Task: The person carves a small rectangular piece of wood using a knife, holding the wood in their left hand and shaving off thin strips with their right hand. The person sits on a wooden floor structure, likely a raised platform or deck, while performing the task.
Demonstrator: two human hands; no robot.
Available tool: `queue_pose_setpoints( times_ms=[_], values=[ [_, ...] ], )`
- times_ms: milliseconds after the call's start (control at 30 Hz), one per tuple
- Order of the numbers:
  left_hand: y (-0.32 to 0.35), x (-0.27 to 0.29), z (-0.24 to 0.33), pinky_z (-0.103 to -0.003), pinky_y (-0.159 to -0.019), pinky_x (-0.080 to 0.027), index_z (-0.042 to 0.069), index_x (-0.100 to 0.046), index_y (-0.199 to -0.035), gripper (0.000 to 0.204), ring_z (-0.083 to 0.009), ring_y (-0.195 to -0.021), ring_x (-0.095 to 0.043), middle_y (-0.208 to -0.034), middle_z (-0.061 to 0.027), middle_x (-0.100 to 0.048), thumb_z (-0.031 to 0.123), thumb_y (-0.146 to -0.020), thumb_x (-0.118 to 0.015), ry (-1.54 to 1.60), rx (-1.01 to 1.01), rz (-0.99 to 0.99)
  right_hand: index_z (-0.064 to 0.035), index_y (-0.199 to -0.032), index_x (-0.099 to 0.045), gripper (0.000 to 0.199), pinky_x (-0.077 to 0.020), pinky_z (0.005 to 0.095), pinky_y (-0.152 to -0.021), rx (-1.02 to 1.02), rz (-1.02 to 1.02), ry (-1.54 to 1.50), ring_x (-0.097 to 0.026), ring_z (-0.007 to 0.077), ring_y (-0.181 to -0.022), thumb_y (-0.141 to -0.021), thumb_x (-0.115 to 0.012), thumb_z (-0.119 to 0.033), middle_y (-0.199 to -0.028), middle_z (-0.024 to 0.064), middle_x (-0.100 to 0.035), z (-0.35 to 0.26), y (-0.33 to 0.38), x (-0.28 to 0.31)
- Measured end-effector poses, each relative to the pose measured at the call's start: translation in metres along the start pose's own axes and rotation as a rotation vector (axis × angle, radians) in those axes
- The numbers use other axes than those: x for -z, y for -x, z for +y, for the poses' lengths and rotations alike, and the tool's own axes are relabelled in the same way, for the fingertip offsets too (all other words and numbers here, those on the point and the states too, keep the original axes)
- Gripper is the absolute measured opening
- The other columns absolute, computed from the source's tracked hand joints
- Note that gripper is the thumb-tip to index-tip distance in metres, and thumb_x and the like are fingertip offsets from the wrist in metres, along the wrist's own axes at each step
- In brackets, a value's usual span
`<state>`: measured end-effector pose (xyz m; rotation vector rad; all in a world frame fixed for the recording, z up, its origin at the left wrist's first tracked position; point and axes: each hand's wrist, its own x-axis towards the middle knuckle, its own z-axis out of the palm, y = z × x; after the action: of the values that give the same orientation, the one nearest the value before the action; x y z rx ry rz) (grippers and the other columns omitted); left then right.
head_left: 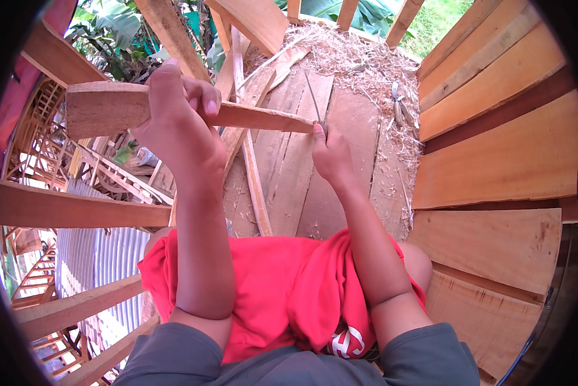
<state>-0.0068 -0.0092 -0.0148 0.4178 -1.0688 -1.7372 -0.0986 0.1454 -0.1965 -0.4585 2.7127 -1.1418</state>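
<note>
My left hand (180, 132) is closed around a rough-sawn wooden plank (263, 118), held across in front of me near its thick left end. From there the plank narrows in view towards my right hand (333, 154). That hand is closed on the handle of a long knife (313, 95). Its thin dark blade points up and away from me, seen nearly edge-on. The plank's far right end meets the base of the blade, by my right thumb. Whether the edge touches the wood, I cannot tell.
Wood shavings (353, 55) are heaped on the plank floor (308, 193) ahead. A metal tool (401, 106) lies among them at the right. Loose battens (253, 180) lie left of centre. A board wall (495, 167) stands right; open framing (83, 204) is at left.
</note>
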Motion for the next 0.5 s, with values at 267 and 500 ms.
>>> queue_pose_setpoints(
  times_ms=[267,500],
  values=[
    [0.004,-0.005,-0.003,-0.026,-0.047,-0.035,0.010,-0.040,-0.064,0.031,-0.0108,-0.046,-0.038,-0.054,0.0011,-0.034,0.012,-0.086,-0.061,0.054,-0.039,-0.058,0.0022,-0.101,-0.060,0.040,-0.0485,0.0496,-0.080,-0.328,0.006,0.255,-0.064,0.0438,-0.091,-0.098,-0.045,-0.034,-0.097,0.0260,-0.066,0.069,-0.007,-0.015],
    [0.000,-0.001,-0.002,-0.030,-0.053,-0.035,0.013,-0.036,-0.066,0.033,-0.0134,-0.047,-0.039,-0.052,-0.0006,-0.034,0.017,-0.087,-0.061,-0.006,-0.032,-0.074,0.0019,-0.092,-0.059,0.039,-0.0477,0.0478,-0.079,-0.211,-0.041,-0.142,-0.063,0.0438,-0.088,-0.098,-0.046,-0.034,-0.092,0.0277,-0.065,0.031,-0.014,0.003]
  ],
)
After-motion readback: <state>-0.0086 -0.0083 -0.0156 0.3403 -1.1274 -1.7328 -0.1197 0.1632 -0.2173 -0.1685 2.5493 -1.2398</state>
